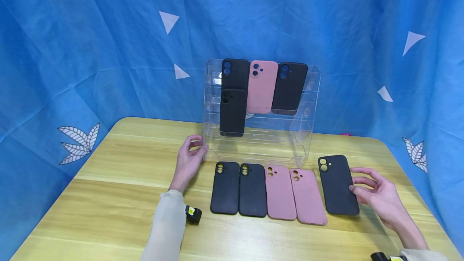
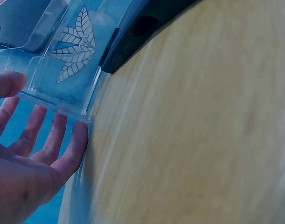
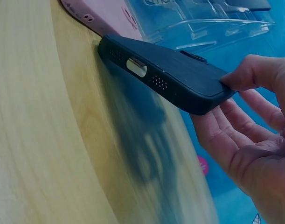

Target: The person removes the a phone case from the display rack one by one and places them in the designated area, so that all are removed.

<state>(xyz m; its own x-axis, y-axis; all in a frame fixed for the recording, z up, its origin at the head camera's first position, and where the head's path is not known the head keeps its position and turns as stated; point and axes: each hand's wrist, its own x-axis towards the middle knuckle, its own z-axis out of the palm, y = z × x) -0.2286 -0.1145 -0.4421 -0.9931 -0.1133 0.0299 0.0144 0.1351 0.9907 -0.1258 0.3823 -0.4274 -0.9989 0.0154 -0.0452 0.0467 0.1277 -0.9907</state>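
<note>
My right hand (image 1: 380,193) pinches the black phone case (image 1: 340,186) by its right long edge, thumb on the back face and fingers beneath. The long axis of this case runs away from me, with the far end leaning slightly left. The camera cutout (image 1: 323,164) sits at the far left corner; the end with the charging-port opening (image 3: 136,67) points toward me. The back faces up, and the case is tilted: right edge raised, left edge low over the table (image 1: 108,200). I cannot tell whether that low edge touches the surface.

The case lies directly left of my right hand and well apart from my left hand (image 1: 188,161), on its right. My left hand grips the lower left side of the clear stand (image 1: 279,126), thumb and fingers on opposite sides of the panel.

Between my hands, two flat black cases (image 1: 224,188) and two flat pink cases (image 1: 308,197) form a row in front of the stand, camera ends away from me. The right-hand pink one is just beside the held case. The stand bears three upright black cases (image 1: 233,112) and one upright pink case (image 1: 262,88).
</note>
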